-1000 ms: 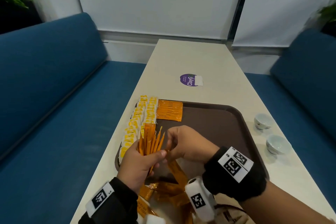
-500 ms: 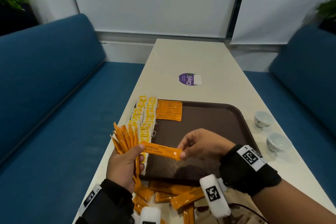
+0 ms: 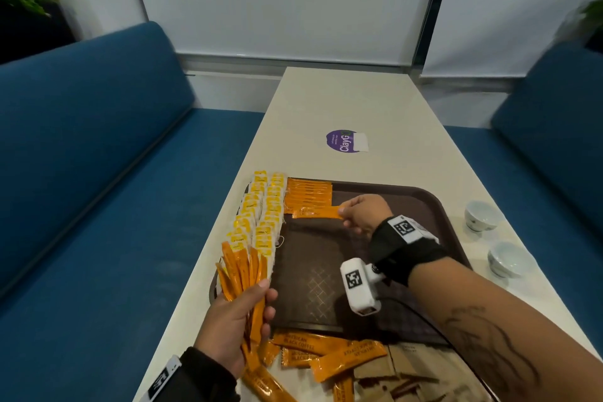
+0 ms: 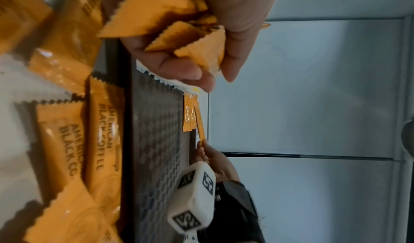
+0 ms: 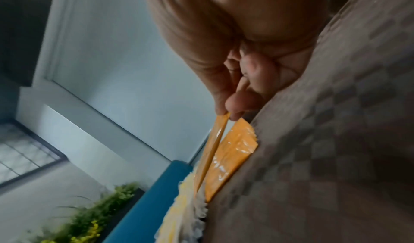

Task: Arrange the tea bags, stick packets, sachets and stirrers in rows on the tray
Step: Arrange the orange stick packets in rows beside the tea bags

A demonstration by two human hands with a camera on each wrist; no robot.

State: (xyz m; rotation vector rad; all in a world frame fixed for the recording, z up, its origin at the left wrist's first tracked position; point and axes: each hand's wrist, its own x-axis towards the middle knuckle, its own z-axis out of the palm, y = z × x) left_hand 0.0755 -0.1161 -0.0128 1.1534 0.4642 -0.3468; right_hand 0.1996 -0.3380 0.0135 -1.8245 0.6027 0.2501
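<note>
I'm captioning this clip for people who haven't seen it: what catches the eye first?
The right hand pinching one orange stick packet at the near edge of the orange row on the brown tray. Then the left hand gripping a fan of packets at the tray's near left corner.

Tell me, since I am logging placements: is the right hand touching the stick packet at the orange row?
Touching. In the right wrist view the right hand pinches the stick packet end between fingertips.

"AMERICAN BLACK COFFEE" reads on the orange packets (image 3: 305, 342) lying loose below the left hand (image 3: 230, 333); "ClayG" shows on the purple sticker (image 3: 341, 140), well beyond the right hand (image 3: 362, 214).
</note>
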